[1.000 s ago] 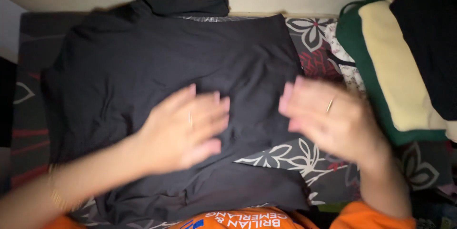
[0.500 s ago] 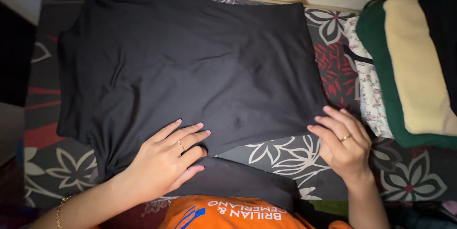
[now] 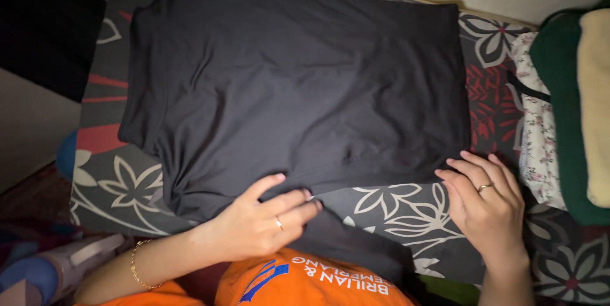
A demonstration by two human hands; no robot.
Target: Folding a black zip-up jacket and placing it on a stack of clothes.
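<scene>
The floral bedspread (image 3: 406,207) lay under everything, and the black garment (image 3: 298,83) was spread flat across most of it. To the garment's right stood a stack of folded clothes (image 3: 572,115), green and cream. Your left hand (image 3: 260,223) rested flat on the garment's lower edge, grip released, fingers extended. Your right hand (image 3: 486,201) touched the garment's lower right corner, fingers loose and grasping nothing that showed.
</scene>
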